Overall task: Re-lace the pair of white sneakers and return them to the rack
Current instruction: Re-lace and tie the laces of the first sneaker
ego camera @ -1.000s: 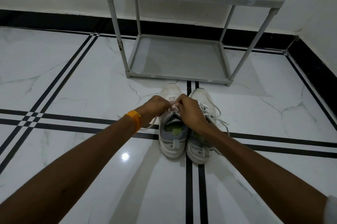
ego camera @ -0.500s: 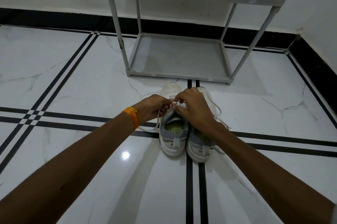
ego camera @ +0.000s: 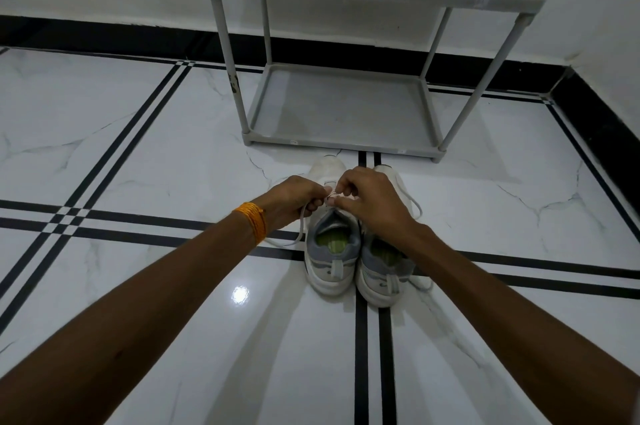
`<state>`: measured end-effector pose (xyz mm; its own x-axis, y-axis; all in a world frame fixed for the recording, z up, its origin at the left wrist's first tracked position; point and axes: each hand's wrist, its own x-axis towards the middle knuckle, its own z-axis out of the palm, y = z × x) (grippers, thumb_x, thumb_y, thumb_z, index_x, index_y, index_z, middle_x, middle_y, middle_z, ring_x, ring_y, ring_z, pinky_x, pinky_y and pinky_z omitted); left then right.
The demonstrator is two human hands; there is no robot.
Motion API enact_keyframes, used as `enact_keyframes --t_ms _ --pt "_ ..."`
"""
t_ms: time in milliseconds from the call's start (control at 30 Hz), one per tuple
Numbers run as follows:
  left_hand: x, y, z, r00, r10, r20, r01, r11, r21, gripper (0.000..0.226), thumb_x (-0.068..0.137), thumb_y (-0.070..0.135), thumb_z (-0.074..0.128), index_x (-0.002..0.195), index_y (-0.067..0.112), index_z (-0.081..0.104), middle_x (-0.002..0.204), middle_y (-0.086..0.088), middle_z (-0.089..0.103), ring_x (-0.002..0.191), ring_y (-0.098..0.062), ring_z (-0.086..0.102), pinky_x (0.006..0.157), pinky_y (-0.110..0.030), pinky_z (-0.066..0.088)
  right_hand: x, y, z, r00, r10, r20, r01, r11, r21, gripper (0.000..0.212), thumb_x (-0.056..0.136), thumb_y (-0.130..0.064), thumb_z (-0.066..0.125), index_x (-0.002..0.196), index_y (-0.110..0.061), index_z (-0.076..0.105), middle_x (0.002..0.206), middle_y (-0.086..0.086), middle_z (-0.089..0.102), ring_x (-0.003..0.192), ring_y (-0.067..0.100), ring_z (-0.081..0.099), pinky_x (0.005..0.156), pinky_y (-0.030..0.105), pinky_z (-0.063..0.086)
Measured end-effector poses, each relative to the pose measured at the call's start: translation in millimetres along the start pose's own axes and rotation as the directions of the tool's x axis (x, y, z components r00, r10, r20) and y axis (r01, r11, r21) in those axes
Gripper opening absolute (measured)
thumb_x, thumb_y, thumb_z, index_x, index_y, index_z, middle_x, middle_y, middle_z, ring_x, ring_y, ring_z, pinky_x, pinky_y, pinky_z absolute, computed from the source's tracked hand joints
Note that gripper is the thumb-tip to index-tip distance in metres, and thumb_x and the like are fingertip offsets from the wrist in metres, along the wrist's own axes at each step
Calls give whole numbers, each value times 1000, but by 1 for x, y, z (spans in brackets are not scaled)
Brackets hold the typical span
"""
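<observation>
Two white sneakers stand side by side on the floor, heels toward me. Over the tongue of the left sneaker my left hand and my right hand meet, each pinching the white lace. A loop of that lace hangs down to the floor on the left side. The right sneaker lies partly under my right wrist, with its loose lace trailing to the right. The grey rack stands just beyond the toes, its bottom shelf bare.
The floor is glossy white marble tile with black double stripes. A black skirting runs along the white wall behind the rack, and the corner wall closes the right side. An orange thread band circles my left wrist.
Both hands have shifted slightly forward along the left sneaker's lacing, and the lace loop on the left has come to hang lower beside the shoe.
</observation>
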<state>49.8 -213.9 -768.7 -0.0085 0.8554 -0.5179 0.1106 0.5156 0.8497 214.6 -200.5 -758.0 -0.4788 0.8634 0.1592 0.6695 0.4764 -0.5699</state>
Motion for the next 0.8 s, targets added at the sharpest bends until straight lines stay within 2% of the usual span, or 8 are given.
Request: enact_keyframes --t_ms 100,200,300,400,500,567,733,800 --pt "0 2 1 1000 17 -13 -16 998 62 21 92 22 60 85 3 66 64 -4 52 61 -12 44 59 -23 41 1 -1 0 1000 -22 -11 22 998 -65 16 86 -28 70 84 -12 67 82 0 61 78 16 53 72 26 41" --pt "1 4 0 998 51 -24 -48 992 114 23 92 23 60 78 5 67 64 -4 53 62 -13 45 60 -24 42 4 -5 1 999 -27 18 30 980 -199 18 91 -27 63 86 -10 67 89 7 67 83 20 57 79 33 48" --pt "0 5 0 997 70 -35 -64 987 150 25 93 21 60 87 -2 69 65 -5 55 63 -13 46 60 -23 42 4 -6 3 995 -66 77 86 949 -304 20 96 -25 53 96 -7 64 100 11 66 90 24 56 82 36 46" --pt "-2 6 -2 995 91 -48 -86 991 99 23 93 15 59 95 -5 70 68 -7 60 65 -14 52 64 -23 46 2 -5 0 987 -70 142 110 948 -300 22 99 -25 48 103 -6 58 105 12 61 91 23 50 82 33 40" --pt "-3 4 -2 986 153 -62 -150 988 47 18 91 9 60 98 -2 72 77 -14 66 70 -17 57 74 -30 51 4 -7 -10 986 -40 164 70 981 -183 16 92 -21 52 87 -5 55 89 13 59 80 26 50 75 42 45" --pt "-2 1 1 976 201 -88 -196 978 67 16 89 9 63 97 0 73 79 -15 68 72 -20 59 76 -33 52 8 -9 -15 983 -22 182 57 980 -190 13 88 -17 55 80 -8 51 83 15 58 76 29 52 70 45 44" --pt "1 -17 -19 952 219 -215 -204 975 90 11 85 6 66 92 5 75 74 -10 71 66 -18 65 61 -21 53 -2 16 -17 968 163 189 -126 973 -194 15 84 -17 57 73 -9 51 67 10 53 55 15 42 51 27 32" --pt "0 -27 -25 919 321 -228 -250 923 291 10 85 15 68 88 9 76 70 -8 72 61 -16 66 62 -22 54 -13 29 -11 954 226 196 -174 952 -251 16 86 -20 57 77 -10 48 67 6 51 56 14 43 49 25 30"
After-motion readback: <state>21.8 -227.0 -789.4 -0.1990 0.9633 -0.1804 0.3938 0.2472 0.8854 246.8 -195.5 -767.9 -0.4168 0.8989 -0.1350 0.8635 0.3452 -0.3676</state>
